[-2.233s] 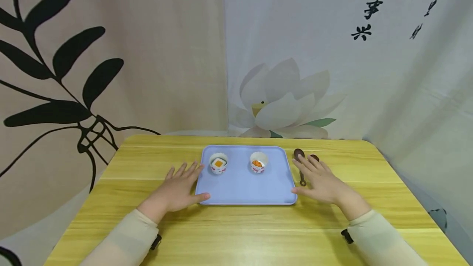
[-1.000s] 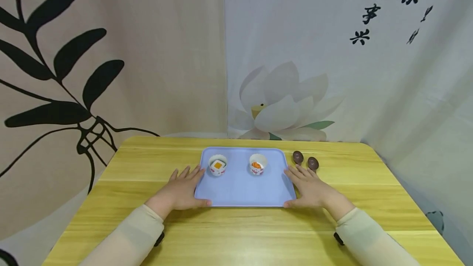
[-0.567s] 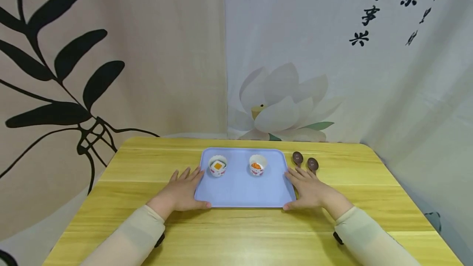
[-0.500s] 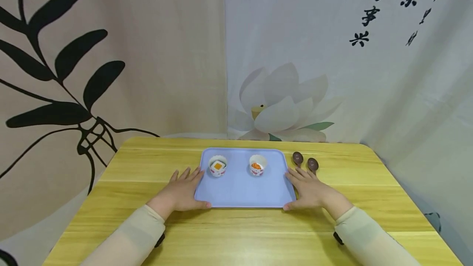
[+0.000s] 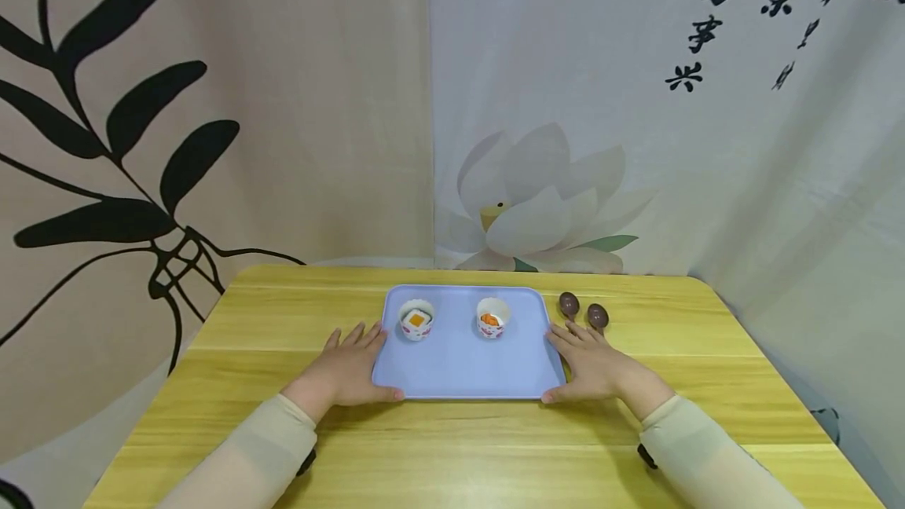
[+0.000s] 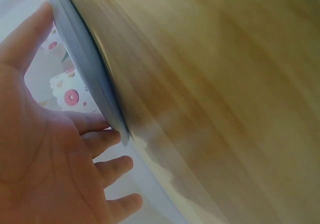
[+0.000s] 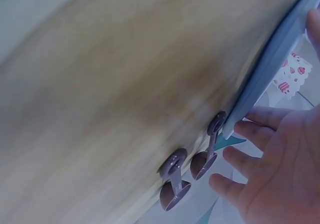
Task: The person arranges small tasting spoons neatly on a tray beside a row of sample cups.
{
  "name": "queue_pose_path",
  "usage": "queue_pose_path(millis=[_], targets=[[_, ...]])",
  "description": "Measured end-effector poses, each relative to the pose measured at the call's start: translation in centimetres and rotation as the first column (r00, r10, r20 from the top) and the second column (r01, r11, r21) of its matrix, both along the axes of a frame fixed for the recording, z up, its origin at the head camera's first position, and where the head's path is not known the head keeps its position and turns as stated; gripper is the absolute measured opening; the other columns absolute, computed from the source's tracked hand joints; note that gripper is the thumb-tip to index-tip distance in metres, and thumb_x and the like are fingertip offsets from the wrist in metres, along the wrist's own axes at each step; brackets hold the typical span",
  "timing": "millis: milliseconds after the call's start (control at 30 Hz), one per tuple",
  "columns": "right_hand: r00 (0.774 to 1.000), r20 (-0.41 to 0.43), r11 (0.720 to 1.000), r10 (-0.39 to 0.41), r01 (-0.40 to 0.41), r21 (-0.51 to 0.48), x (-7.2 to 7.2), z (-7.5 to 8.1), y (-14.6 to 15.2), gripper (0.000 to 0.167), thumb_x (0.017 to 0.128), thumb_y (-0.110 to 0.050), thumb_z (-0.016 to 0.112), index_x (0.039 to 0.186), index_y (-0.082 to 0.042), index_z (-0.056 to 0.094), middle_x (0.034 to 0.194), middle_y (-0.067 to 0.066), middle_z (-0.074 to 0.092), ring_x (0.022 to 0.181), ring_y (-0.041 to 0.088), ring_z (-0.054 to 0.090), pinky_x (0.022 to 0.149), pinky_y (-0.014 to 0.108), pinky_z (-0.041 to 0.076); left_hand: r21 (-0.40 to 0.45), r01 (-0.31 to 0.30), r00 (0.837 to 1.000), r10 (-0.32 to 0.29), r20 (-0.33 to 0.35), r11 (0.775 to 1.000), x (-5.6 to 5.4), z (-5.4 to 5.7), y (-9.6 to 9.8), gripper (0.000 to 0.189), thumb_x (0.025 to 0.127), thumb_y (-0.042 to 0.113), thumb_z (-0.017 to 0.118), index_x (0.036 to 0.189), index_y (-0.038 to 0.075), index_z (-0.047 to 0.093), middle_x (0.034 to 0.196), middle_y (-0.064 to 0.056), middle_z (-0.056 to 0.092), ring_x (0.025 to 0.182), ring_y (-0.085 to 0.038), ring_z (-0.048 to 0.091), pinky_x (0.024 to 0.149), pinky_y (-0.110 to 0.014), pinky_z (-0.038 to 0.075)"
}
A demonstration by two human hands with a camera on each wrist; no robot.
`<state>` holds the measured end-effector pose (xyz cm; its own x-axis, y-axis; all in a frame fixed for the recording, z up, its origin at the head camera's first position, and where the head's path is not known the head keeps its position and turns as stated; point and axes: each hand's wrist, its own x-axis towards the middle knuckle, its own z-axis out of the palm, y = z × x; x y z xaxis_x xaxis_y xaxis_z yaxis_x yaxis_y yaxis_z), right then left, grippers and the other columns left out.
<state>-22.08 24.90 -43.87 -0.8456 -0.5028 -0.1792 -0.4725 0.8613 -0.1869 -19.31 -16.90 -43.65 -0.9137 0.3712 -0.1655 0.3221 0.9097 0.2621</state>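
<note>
A light purple tray (image 5: 468, 371) lies on the wooden table between both hands. My left hand (image 5: 345, 371) touches its left edge, fingers spread, thumb at the near left corner. At the right edge my right hand (image 5: 592, 364) does likewise, its fingers extended. On the tray stand two white paper cups with a red pattern. The left cup (image 5: 415, 333) holds something white with an orange square on top; pieces of orange show in the right cup (image 5: 491, 332). In the left wrist view, fingertips of the left hand (image 6: 55, 149) meet the tray's rim.
Two brown measuring spoons, one (image 5: 569, 305) beside the tray's far right corner and the other (image 5: 597, 316) just beyond the right fingers, rest on the table (image 5: 452, 454). A curtain (image 5: 339, 140) printed with leaves and a lotus hangs behind.
Over the last two seconds my right hand has moved left, from above the spoons to the tray's right edge. The left hand has shifted slightly. In the last half second both hands look still.
</note>
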Motion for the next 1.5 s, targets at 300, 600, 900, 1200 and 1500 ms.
queue_pose_path(millis=[300, 600, 900, 1200, 1500], targets=[[1.0, 0.0, 1.0, -0.003, 0.003, 0.003, 0.0, 0.1, -0.1, 0.114, 0.075, -0.076, 0.067, 0.153, 0.002, 0.036, 0.161, 0.02, 0.029, 0.147, 0.049, 0.019, 0.113, 0.07, 0.018, 0.0, 0.0, 1.0, 0.0, -0.005, 1.0, -0.1, -0.2, -0.1, 0.116, 0.077, 0.073, 0.069, 0.152, -0.007, 0.033, 0.16, -0.022, 0.029, 0.147, -0.047, 0.022, 0.114, -0.07, 0.012], [1.0, 0.009, 1.0, -0.001, 0.001, -0.001, 0.1, 0.2, -0.1, 0.114, 0.076, -0.077, 0.067, 0.153, 0.002, 0.036, 0.162, 0.019, 0.028, 0.147, 0.049, 0.018, 0.113, 0.07, 0.018, 0.018, -0.015, 1.0, 0.015, 0.016, 1.0, -0.3, -0.5, 0.0, 0.116, 0.077, 0.072, 0.07, 0.153, -0.006, 0.031, 0.161, -0.022, 0.026, 0.147, -0.048, 0.02, 0.115, -0.07, 0.011], [1.0, 0.0, 1.0, 0.003, -0.003, -0.016, 0.3, 0.4, 0.0, 0.108, 0.078, -0.07, 0.07, 0.151, 0.002, 0.039, 0.16, 0.02, 0.031, 0.146, 0.05, 0.02, 0.112, 0.071, 0.018, 0.025, -0.024, 0.999, 0.023, 0.033, 0.999, 0.1, -0.1, 0.1, 0.116, 0.076, 0.07, 0.072, 0.152, -0.008, 0.032, 0.16, -0.024, 0.027, 0.147, -0.049, 0.02, 0.115, -0.07, 0.01], [1.0, 0.0, 0.997, -0.027, 0.027, -0.069, 0.8, 1.4, 0.3, 0.105, 0.079, -0.064, 0.073, 0.151, 0.003, 0.038, 0.158, 0.024, 0.033, 0.146, 0.051, 0.02, 0.112, 0.07, 0.02, 0.028, -0.029, 0.999, 0.028, 0.036, 0.999, 0.0, -0.1, 0.1, 0.117, 0.075, 0.07, 0.073, 0.152, -0.007, 0.032, 0.161, -0.023, 0.027, 0.147, -0.048, 0.02, 0.115, -0.07, 0.01], [0.995, 0.034, 0.982, -0.093, 0.097, -0.16, 0.9, 1.9, 0.7, 0.103, 0.08, -0.06, 0.074, 0.153, 0.002, 0.035, 0.16, 0.021, 0.03, 0.146, 0.052, 0.017, 0.112, 0.07, 0.02, 0.027, -0.039, 0.999, 0.038, 0.033, 0.999, -0.1, 0.0, 0.3, 0.117, 0.075, 0.07, 0.074, 0.152, -0.007, 0.032, 0.16, -0.023, 0.028, 0.147, -0.048, 0.02, 0.115, -0.069, 0.01]])
